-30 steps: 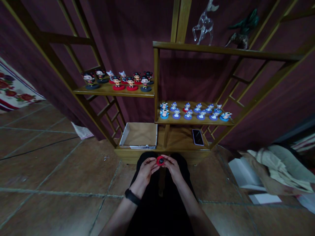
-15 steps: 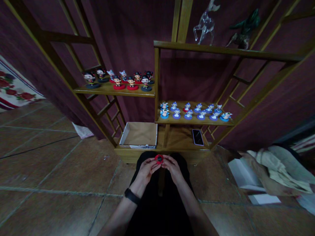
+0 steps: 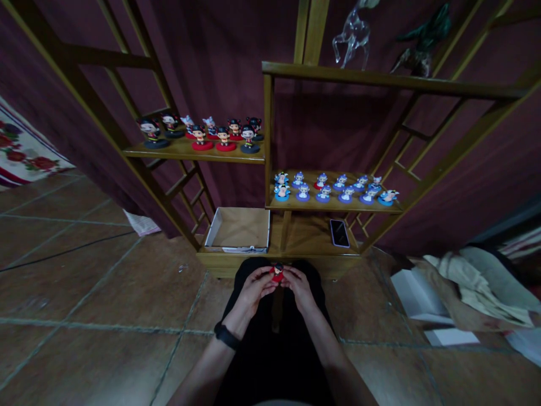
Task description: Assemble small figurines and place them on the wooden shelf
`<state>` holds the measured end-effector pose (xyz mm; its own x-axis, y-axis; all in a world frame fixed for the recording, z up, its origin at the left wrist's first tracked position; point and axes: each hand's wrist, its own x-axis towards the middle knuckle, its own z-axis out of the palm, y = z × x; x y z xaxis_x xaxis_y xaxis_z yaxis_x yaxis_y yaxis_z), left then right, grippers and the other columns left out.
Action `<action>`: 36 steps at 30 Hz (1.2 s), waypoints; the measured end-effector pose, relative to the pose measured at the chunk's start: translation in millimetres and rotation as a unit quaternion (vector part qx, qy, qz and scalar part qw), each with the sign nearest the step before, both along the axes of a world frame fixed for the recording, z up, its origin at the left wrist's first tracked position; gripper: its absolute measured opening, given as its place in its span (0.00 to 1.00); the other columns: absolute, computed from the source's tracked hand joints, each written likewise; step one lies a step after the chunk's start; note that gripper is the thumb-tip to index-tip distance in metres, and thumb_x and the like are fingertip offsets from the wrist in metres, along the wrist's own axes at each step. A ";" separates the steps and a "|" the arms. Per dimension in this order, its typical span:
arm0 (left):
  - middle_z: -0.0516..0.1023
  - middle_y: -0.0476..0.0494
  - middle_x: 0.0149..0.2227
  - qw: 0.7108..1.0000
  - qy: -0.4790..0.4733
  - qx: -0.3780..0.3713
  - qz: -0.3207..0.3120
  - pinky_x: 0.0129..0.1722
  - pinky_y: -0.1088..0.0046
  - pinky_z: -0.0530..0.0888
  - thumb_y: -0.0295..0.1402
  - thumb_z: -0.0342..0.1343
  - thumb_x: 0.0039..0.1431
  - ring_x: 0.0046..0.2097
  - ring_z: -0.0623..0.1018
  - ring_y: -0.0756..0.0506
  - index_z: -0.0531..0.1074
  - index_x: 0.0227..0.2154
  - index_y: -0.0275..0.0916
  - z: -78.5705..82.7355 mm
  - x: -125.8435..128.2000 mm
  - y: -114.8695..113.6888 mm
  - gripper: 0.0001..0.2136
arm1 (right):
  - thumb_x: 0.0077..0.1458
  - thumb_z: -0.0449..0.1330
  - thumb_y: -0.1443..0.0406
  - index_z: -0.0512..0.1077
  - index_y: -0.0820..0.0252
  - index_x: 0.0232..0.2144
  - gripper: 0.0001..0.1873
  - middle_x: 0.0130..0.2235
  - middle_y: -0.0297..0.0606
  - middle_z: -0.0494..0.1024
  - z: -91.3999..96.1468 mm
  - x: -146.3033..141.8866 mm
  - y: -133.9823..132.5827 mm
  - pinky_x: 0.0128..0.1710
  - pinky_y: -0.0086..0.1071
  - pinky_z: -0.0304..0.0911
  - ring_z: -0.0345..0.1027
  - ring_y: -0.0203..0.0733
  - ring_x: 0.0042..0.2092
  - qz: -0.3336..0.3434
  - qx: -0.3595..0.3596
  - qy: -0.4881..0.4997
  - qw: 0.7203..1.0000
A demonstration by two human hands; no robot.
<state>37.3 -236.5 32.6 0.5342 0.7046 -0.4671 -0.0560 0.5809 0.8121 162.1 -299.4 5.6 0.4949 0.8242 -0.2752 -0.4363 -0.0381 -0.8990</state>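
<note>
A small figurine (image 3: 277, 272) with dark hair and a red base is held between both hands above my lap. My left hand (image 3: 256, 288) grips it from the left, fingers closed at its edge. From the other side, my right hand (image 3: 297, 283) pinches it too. Straight ahead stands a wooden display shelf (image 3: 236, 156). Similar dark-haired figurines (image 3: 198, 137) on red and black bases stand on its upper left board. Purple and blue figurines (image 3: 324, 193) line the lower right board in two rows.
An open cardboard box (image 3: 240, 248) sits on the bottom board at left, a phone (image 3: 339, 233) at right. Above are a glass horse (image 3: 354, 35) and a dark green statue (image 3: 424, 42). White boxes (image 3: 420, 296) and cloth (image 3: 473, 282) lie on the floor at right.
The held figurine has tilted: its top faced me before, and now its front shows more upright. Both hands stay nearly in place. The view has shifted slightly.
</note>
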 end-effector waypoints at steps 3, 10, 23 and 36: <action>0.78 0.41 0.31 1.000 0.015 0.000 0.008 0.31 0.76 0.73 0.32 0.60 0.47 0.29 0.77 0.50 0.69 0.37 0.35 -0.4 0.5 1.2 0.13 | 0.41 0.62 0.57 0.74 0.63 0.34 0.18 0.29 0.38 0.77 -2.8 0.9 0.4 0.28 0.28 0.63 0.66 0.33 0.27 0.007 -0.006 -0.005 1.000; 0.78 0.41 0.30 0.999 0.009 -0.018 0.024 0.30 0.75 0.73 0.30 0.61 0.45 0.29 0.78 0.49 0.68 0.35 0.36 -2.5 1.1 2.3 0.13 | 0.41 0.62 0.56 0.73 0.62 0.35 0.20 0.30 0.39 0.76 -5.7 -0.9 1.5 0.27 0.29 0.64 0.67 0.34 0.27 0.003 0.002 -0.007 1.000; 0.77 0.45 0.28 0.993 -0.032 -0.050 0.098 0.30 0.75 0.73 0.27 0.61 0.44 0.28 0.77 0.49 0.67 0.31 0.36 -3.7 1.2 5.2 0.11 | 0.42 0.63 0.56 0.72 0.58 0.40 0.21 0.41 0.41 0.76 10.0 -9.3 1.1 0.39 0.36 0.64 0.71 0.42 0.39 0.060 0.044 0.012 0.997; 0.76 0.46 0.27 0.997 -0.011 0.012 0.073 0.30 0.77 0.73 0.29 0.63 0.43 0.28 0.76 0.51 0.69 0.34 0.36 4.2 0.8 3.4 0.13 | 0.43 0.60 0.53 0.71 0.57 0.37 0.19 0.38 0.37 0.75 17.5 -17.8 10.0 0.31 0.29 0.66 0.70 0.38 0.36 0.026 0.023 -0.026 0.999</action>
